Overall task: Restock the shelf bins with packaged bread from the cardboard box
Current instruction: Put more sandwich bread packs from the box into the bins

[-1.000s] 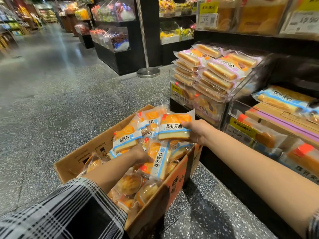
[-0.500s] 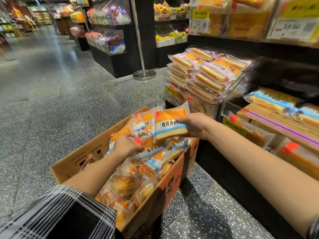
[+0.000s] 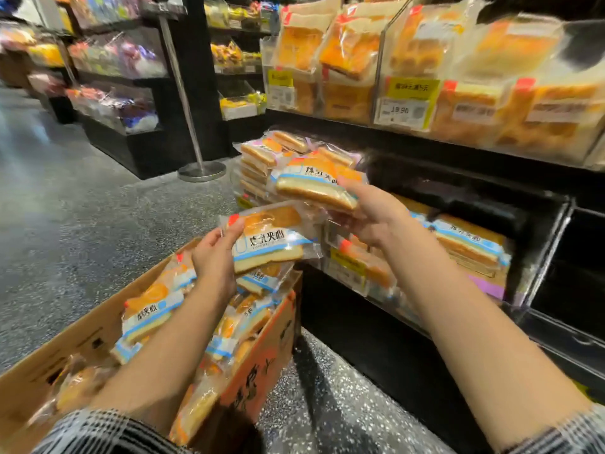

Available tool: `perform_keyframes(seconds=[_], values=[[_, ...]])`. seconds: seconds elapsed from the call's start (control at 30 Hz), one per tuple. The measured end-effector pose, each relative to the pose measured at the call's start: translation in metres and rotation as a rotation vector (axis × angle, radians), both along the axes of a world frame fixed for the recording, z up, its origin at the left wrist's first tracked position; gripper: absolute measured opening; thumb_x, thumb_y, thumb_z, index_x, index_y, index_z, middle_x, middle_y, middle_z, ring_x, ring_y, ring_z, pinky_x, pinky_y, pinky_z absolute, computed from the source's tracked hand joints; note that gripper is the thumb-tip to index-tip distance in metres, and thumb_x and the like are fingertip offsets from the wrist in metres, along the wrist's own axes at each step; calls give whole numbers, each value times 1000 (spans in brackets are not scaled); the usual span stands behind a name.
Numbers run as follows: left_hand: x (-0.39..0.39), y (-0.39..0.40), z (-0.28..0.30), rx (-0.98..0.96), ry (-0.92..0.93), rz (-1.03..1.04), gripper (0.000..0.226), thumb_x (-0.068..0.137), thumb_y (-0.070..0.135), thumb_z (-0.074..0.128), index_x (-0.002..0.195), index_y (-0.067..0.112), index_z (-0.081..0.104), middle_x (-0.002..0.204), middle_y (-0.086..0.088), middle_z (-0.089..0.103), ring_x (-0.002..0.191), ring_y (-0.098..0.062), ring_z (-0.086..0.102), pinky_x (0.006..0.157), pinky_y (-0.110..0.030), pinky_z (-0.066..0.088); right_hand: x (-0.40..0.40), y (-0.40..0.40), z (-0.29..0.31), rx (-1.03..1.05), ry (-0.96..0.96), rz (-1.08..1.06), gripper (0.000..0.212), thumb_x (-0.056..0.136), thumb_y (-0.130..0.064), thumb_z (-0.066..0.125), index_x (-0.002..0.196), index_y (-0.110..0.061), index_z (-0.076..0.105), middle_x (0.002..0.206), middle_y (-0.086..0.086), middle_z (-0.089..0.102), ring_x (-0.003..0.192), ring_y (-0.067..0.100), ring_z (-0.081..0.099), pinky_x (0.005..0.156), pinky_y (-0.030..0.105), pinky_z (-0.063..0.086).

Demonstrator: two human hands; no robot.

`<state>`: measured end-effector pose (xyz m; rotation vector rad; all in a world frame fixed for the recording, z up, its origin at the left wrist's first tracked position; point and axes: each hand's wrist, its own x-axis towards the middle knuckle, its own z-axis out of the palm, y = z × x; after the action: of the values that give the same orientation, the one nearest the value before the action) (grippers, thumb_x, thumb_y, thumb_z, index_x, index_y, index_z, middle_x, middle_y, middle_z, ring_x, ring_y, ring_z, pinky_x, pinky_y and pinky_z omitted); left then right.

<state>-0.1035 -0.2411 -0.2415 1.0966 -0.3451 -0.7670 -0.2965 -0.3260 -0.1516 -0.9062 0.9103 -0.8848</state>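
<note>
Holding one bread pack (image 3: 316, 188) in our right hand (image 3: 370, 217) — fingers curled under it, thumb on top — we've got its long axis running left-right, level with the shelf bin (image 3: 471, 247) just right of the fingertips. Our left hand (image 3: 214, 257) pinches a second pack (image 3: 268, 239) above the cardboard box (image 3: 262, 362), lower and farther from the bin — so we'd guess right goes first.
</note>
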Motion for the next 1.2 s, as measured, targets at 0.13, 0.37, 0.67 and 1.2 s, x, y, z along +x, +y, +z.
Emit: perform_keyframes(seconds=[0.13,0.37,0.67,1.2], values=[[-22,-27,5,-6,250,-107,38,82,23,72,116,7,63,117,-16,66,77,-23,70,61,-43,60,-42,-28,5,-109,-44,-369,47,78,-19,77,112,4,55,101,22,65,71,28,69,54,33,57],[-56,-55,6,34,433,-114,20,89,29,65,103,15,65,87,-3,73,43,-9,63,36,-23,49,-86,-44,-31,-260,627,-576,66,86,-19,69,137,-2,31,133,15,48,120,31,51,95,33,41],[-68,-66,0,33,415,-5,28,81,29,75,100,14,61,104,-7,71,67,-15,69,47,-30,56,-67,-48,-50,-270,945,-233,74,92,-29,60,144,1,16,146,17,38,133,32,39,103,34,35],[-80,-55,10,11,327,151,29,77,18,79,73,17,50,66,0,69,60,-15,68,70,-39,59,-49,-58,-55,-494,1210,359,91,71,-81,-6,151,-39,-1,160,1,-14,146,20,-18,115,43,-12]])
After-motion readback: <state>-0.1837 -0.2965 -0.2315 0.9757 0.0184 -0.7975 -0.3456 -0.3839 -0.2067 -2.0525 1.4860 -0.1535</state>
